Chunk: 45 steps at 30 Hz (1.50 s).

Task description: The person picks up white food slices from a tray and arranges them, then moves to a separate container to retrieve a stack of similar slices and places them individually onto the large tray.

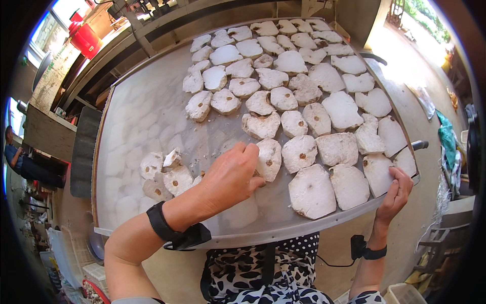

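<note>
Evidently the left hand is setting down a white slice with a brown core spot: its fingers are curled over the slice's near edge in a loose grip, the piece lying flat on the grey drying tray. The slice sits at the left end of the nearest row, touching its neighbour — the rows of laid slices beyond and right of the fingers are packed edge to edge in a single layer, none overlapping, which in my judgement lets each face dry evenly. Just left of the fingers lies a small loose heap of slices, some tilted on one another, apparently stock awaiting placement. The right hand clasps the tray's near right rim, fingers hooked over the edge beside the last slice, holding no slice — seemingly steadying the tray.
</note>
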Motion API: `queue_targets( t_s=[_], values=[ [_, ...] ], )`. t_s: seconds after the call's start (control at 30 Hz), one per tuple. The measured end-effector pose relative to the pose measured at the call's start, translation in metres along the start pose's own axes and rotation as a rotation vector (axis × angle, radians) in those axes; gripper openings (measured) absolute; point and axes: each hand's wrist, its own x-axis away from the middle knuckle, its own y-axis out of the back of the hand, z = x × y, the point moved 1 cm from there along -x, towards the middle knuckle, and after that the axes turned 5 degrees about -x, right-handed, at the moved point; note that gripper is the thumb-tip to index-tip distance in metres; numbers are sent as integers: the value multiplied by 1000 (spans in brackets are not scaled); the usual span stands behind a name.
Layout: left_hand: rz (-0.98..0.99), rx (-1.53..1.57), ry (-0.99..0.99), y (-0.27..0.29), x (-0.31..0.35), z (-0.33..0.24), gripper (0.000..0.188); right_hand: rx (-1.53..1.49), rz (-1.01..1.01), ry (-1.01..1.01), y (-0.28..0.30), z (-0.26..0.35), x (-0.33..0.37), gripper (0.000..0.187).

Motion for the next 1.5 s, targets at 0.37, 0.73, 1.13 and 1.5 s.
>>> queue_targets(
  t_s=[0.37,0.73,1.13,1.5],
  values=[
    [-17,-19,-29,11,7,10,45,-16,19,10,-2,4,-3,26],
    [202,-337,85,58,84,35,58,-42,20,-110,9,-3,-29,26],
    [-36,-136,-110,34,-1,72,34,46,40,-146,-2,-10,-29,23],
    [-177,-146,-97,28,-45,88,15,130,84,-109,-2,-3,-33,21]
  ],
)
